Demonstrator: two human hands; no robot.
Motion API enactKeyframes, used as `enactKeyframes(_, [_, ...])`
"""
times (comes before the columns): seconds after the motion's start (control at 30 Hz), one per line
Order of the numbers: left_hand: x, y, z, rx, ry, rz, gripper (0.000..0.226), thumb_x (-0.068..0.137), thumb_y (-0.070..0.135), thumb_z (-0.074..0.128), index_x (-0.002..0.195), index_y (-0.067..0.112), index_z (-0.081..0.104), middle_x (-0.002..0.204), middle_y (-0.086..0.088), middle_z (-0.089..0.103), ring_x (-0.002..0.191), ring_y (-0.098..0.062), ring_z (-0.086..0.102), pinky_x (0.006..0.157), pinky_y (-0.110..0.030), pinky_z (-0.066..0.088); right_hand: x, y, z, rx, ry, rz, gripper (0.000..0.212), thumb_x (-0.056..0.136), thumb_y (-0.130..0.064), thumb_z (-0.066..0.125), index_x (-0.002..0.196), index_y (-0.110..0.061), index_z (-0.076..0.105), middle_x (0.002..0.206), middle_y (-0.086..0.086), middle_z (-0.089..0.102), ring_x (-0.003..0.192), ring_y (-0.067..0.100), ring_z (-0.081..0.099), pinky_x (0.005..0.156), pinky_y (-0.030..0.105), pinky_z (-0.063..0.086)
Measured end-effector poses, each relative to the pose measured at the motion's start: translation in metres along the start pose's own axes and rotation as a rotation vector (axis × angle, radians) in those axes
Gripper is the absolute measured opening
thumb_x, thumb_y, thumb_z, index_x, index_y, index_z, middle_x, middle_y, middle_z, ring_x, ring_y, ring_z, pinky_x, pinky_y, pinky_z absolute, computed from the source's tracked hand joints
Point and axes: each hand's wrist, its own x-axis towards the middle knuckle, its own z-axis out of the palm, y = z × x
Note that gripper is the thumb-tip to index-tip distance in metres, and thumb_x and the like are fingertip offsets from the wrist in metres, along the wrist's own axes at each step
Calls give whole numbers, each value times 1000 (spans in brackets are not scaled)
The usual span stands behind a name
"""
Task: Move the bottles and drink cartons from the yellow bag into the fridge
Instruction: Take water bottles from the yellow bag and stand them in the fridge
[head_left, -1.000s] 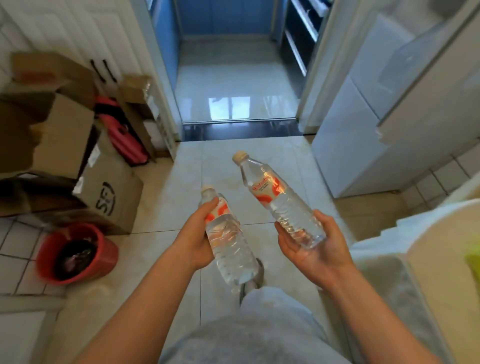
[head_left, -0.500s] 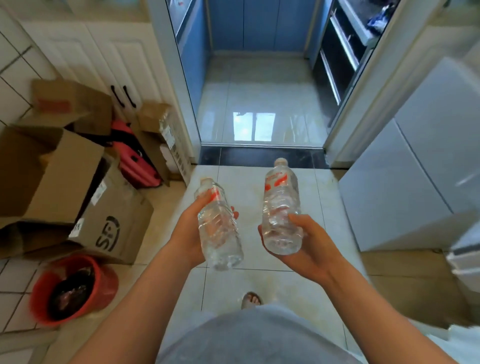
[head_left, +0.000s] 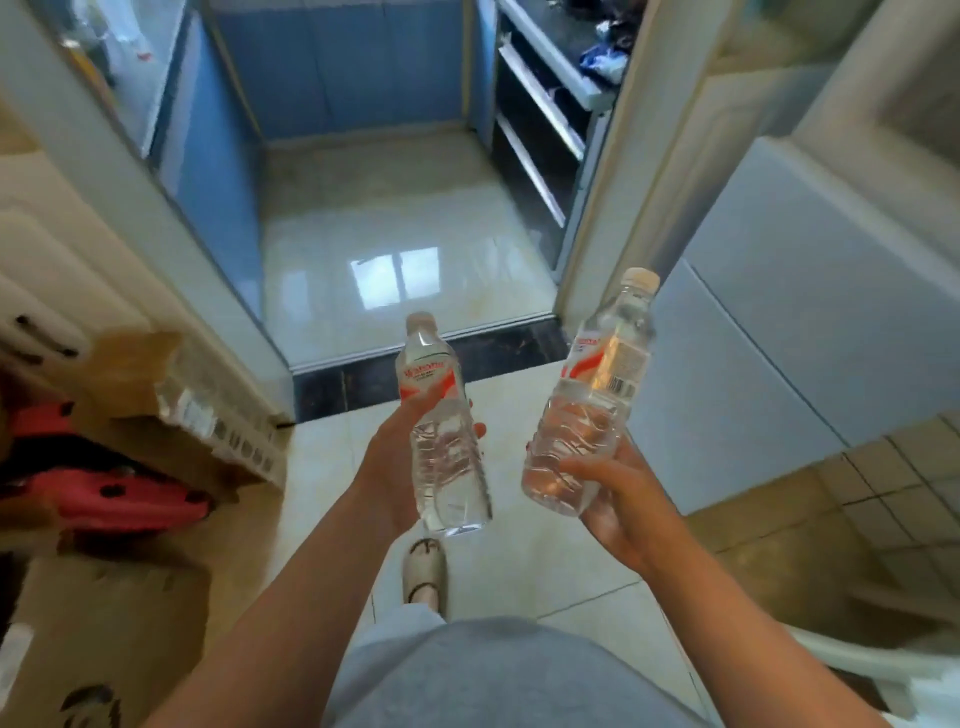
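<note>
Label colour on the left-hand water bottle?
The left bottle's label is white with red print; head view.

Your left hand (head_left: 387, 467) holds the left bottle (head_left: 441, 415) and your right hand (head_left: 618, 499) the right bottle (head_left: 587, 410), side by side, apart. Boxes (head_left: 156, 415) on the floor (head_left: 519, 561) to your left. Doorway (head_left: 405, 270) ahead. Cabinet (head_left: 753, 338) to the right. Your foot (head_left: 425, 569) below the left bottle.

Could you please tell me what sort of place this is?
Probably a home, in a tiled passage beside a kitchen: blue cabinets beyond the dark threshold, cardboard boxes at left, and a white appliance, perhaps the fridge.
</note>
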Motion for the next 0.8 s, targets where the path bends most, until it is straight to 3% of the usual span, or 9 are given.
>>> enactKeyframes(0.1, [51,46,17,162,-66,28,63,77,48,71,129,16,56,105,-12,68,88,-27,72,70,-39,56,39,-25,5,22,108,-115,68,70,-5,71,134,-17,50,116,15,67,110,37,66,93,52,53])
enactKeyframes(0.2, [95,81,45,270,-166,11,62,68,51,73,123,25,58,109,-11,70,92,-27,72,74,-41,56,69,-48,3,60,234,-225,75,67,-11,78,136,-9,49,113,16,66,105,35,67,88,49,55])
enactKeyframes(0.3, [132,101,82,308,-285,-15,51,71,44,80,114,22,62,100,-13,69,88,-29,69,77,-43,56,88,-70,-3,100,362,-311,86,66,-34,85,136,0,48,106,14,66,97,31,68,82,44,56])
enactKeyframes(0.4, [165,109,123,360,-390,-19,48,75,39,80,113,14,66,95,-15,67,82,-29,66,72,-41,56,96,-96,-13,84,548,-371,99,55,-69,82,129,-9,57,105,9,71,97,28,70,82,41,57])
enactKeyframes(0.47, [190,107,160,404,-492,-23,46,76,36,79,112,12,67,92,-12,68,78,-27,66,71,-41,54,101,-117,-28,17,666,-419,98,53,-80,74,125,-16,60,106,6,73,99,26,71,86,43,57])
enactKeyframes(0.63, [229,98,249,512,-652,84,43,79,33,76,117,14,66,96,-9,73,84,-27,71,74,-41,55,110,-171,-67,-78,838,-540,52,75,-60,57,112,-24,64,103,4,75,95,23,73,94,53,53])
enactKeyframes(0.8, [259,91,358,577,-799,255,42,81,34,73,119,17,66,110,-16,71,103,-40,68,95,-60,51,119,-244,-121,-181,969,-665,67,77,-72,57,126,-26,61,110,-7,73,102,10,70,94,39,54])
